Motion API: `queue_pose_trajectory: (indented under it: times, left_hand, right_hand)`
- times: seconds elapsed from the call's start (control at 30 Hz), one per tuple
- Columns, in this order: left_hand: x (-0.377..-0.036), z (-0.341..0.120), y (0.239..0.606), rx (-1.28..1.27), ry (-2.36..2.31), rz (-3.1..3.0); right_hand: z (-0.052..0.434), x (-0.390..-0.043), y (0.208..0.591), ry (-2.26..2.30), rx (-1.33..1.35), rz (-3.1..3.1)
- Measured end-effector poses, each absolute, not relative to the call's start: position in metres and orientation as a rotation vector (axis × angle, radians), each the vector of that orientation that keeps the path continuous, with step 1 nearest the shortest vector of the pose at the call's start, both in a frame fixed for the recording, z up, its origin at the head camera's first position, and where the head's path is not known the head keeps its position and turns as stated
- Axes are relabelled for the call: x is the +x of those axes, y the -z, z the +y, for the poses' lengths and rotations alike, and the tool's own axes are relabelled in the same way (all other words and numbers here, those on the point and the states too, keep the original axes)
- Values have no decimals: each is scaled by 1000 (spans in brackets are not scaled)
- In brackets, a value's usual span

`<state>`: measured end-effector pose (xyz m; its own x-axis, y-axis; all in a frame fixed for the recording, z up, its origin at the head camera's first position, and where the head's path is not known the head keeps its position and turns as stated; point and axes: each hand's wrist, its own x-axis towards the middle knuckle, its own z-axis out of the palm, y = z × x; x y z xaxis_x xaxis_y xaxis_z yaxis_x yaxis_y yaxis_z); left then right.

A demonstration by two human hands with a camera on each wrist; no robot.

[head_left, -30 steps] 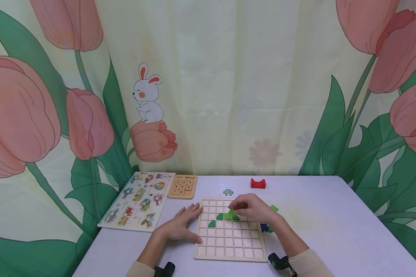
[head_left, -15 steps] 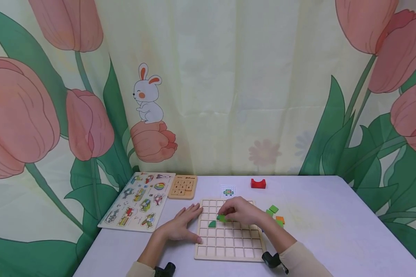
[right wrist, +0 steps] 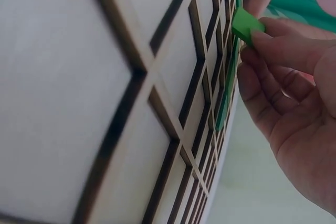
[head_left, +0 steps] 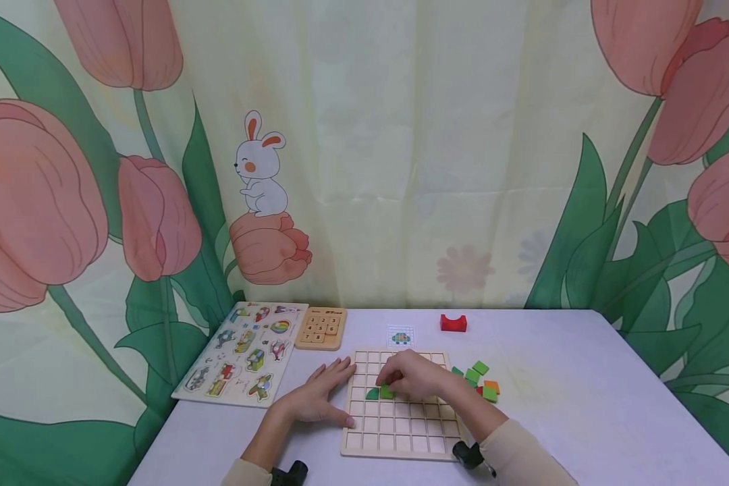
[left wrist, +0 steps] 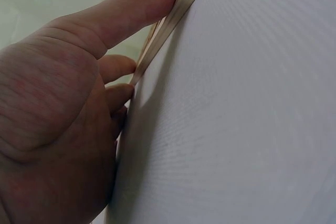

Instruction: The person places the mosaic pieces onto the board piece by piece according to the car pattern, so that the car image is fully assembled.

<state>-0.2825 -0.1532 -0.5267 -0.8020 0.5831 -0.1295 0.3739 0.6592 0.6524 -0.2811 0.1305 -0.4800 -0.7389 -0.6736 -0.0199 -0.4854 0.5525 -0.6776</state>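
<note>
We are watching the right hand pinching a bright green, flat square tile between thumb and fingertips, over the far half of a pale wooden board with a raised square grid. In the right wrist view the tile is tilting against the grid (we cannot tell whether it is touching the bars). Just left of it, a dark green, quarter-round tile is lying in a cell of the board. More green is showing beyond the fingers in that wrist view, partly hidden.

We are seeing the left hand spreading its fingers and thumb along the left edge of the board, touching the rim.

Right of the board we are finding a loose cluster of tiles: bright green squares, an orange piece and a bit of red, the last mostly covered. Beyond the far edge of the board, a small white card printed with a coloured grid figure is lying, and a red block with a scooped top is standing to its right. Left of the board and farther back, a wooden number-tile tray is sitting beside a white picture puzzle board.
</note>
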Motion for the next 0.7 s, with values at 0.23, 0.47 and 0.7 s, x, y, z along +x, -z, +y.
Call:
queue_pose_trajectory:
  times: [0.23,0.47,0.7]
  left_hand:
    - [-281,-153,525,765,-893,2553]
    - [-280,-153,524,751,-895,2551]
    - [-280,-152,523,753,-898,2552]
  right_hand:
    - [127,-282,480,922,-956,2522]
    - [123,-280,479,859,-944,2553]
    - [120,-276,478,750,-951,2619]
